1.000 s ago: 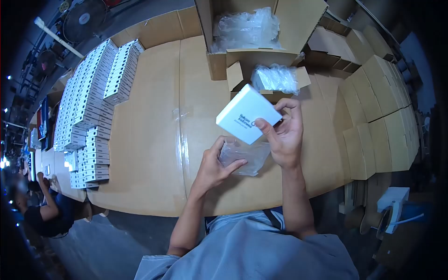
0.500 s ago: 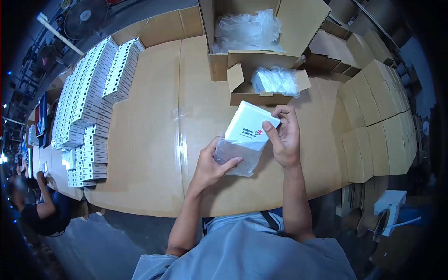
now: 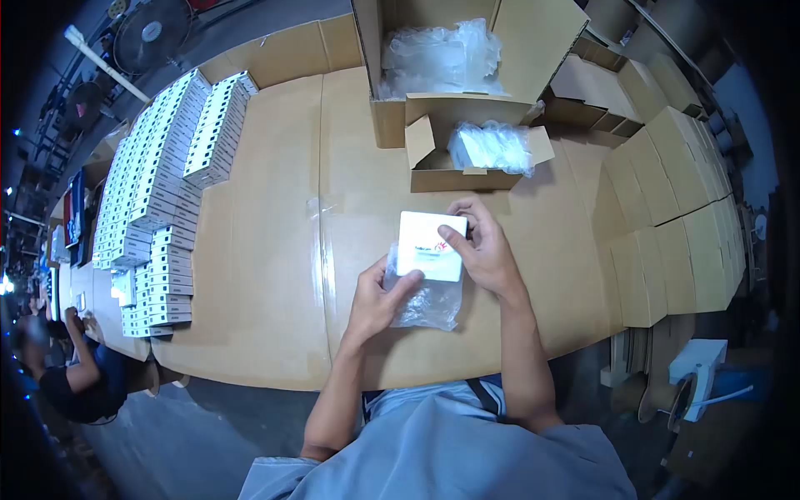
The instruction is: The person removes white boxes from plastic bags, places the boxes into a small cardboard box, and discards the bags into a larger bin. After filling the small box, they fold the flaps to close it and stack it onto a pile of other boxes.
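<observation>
Box (image 3: 419,231) seems partway into plastic bag (image 3: 429,310); your left hand (image 3: 372,307) pinches both, your right hand (image 3: 489,260) clamps the box; hold the bag open.

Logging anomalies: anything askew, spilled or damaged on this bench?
No spill or damage visible. Mildly odd: plastic wrap bulges over the near right corner of the small open carton, not tucked in.

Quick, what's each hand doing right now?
Left hand: closed on the plastic bag, thumb against the white box.
Right hand: closed on the white box.
</observation>
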`<act>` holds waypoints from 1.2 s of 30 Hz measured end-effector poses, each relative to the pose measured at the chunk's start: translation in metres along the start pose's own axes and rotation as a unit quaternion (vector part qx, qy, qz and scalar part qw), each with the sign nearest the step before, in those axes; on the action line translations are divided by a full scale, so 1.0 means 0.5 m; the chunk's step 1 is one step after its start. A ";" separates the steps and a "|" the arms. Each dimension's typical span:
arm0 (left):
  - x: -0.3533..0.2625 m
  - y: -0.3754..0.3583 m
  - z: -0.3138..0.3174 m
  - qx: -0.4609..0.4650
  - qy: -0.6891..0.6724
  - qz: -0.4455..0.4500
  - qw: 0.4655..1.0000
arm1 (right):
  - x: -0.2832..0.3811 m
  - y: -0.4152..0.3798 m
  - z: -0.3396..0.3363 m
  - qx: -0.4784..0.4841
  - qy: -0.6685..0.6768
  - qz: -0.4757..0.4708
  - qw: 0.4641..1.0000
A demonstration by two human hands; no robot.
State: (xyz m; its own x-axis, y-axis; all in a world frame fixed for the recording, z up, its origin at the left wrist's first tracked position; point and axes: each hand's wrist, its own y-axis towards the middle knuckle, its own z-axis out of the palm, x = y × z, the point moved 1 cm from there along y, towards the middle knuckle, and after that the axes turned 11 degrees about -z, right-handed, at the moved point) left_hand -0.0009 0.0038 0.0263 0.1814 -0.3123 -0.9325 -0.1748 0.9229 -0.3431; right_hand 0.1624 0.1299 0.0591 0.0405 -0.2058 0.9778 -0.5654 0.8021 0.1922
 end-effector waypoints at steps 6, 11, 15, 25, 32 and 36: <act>0.047 0.025 -0.006 -0.084 -0.135 -0.013 0.987 | -0.018 -0.043 0.012 -0.082 0.192 0.038 0.977; 0.053 0.033 -0.009 -0.065 -0.169 0.022 0.983 | -0.064 -0.076 0.017 -0.083 0.169 0.056 0.980; 0.050 0.039 -0.015 -0.050 -0.134 0.056 0.988 | -0.061 -0.077 0.015 -0.092 0.180 0.044 0.978; -0.011 0.022 -0.005 -0.035 -0.011 0.127 0.991 | -0.056 -0.077 0.010 -0.100 0.191 -0.066 0.974; -0.016 0.018 0.003 0.001 -0.003 0.159 0.987 | -0.018 -0.082 -0.016 -0.044 0.116 -0.063 0.990; 0.000 0.021 0.001 0.023 -0.035 0.150 0.988 | 0.002 -0.089 -0.032 -0.010 0.095 -0.063 0.993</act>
State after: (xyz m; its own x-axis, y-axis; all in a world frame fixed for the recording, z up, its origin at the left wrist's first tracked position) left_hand -0.0026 0.0139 0.0229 0.1950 -0.0079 -0.9808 -0.1874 0.9812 -0.0452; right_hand 0.2010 0.1030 0.0531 0.2652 -0.1968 0.9439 -0.5289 0.7888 0.3131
